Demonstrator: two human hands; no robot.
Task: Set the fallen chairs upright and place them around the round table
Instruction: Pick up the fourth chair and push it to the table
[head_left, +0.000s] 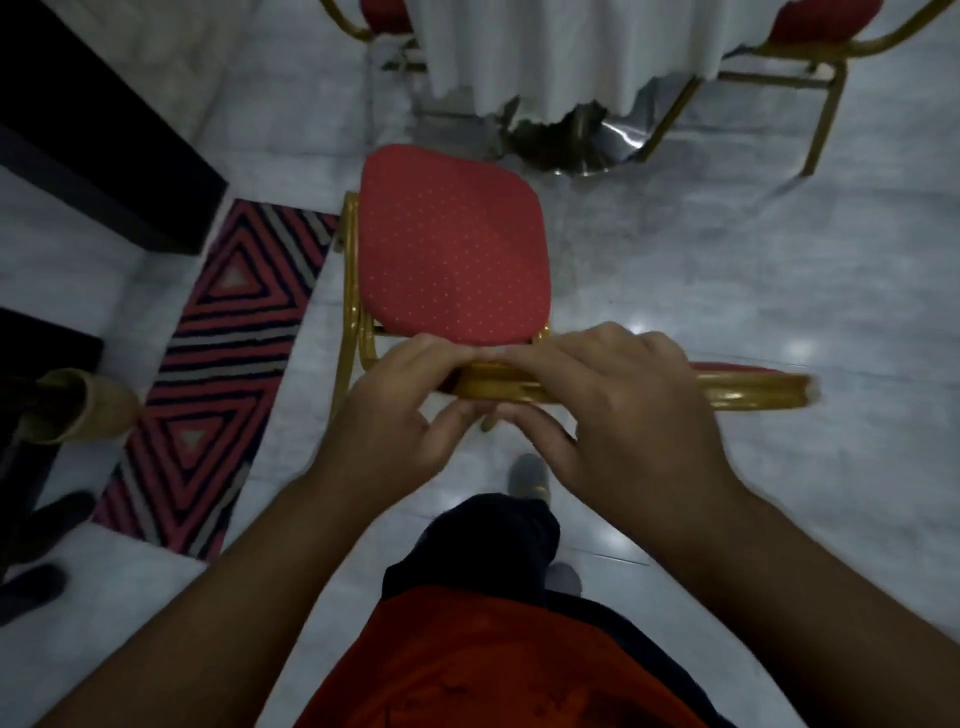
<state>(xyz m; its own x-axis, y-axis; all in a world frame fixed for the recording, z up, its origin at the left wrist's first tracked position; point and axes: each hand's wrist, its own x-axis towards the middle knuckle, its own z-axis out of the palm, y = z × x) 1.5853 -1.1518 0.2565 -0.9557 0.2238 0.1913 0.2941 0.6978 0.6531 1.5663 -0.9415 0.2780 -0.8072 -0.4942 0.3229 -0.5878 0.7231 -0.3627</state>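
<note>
A gold-framed chair with a red dotted seat (452, 244) stands upright below me, its seat facing the round table (561, 57), which is draped in a white cloth. My left hand (400, 410) and my right hand (618, 405) both grip the gold top rail of its backrest (748, 392), side by side. Two more red chairs stand at the table, one at top left (376, 18) and one at top right (810, 31). The table's shiny metal base (587, 143) shows under the cloth.
A red, black and grey zigzag rug (218, 374) lies on the white marble floor to the left. Dark furniture (98, 145) fills the upper left corner. Dark shoes (36, 587) and a tan object (88, 405) sit at the left edge. My feet (527, 475) are behind the chair.
</note>
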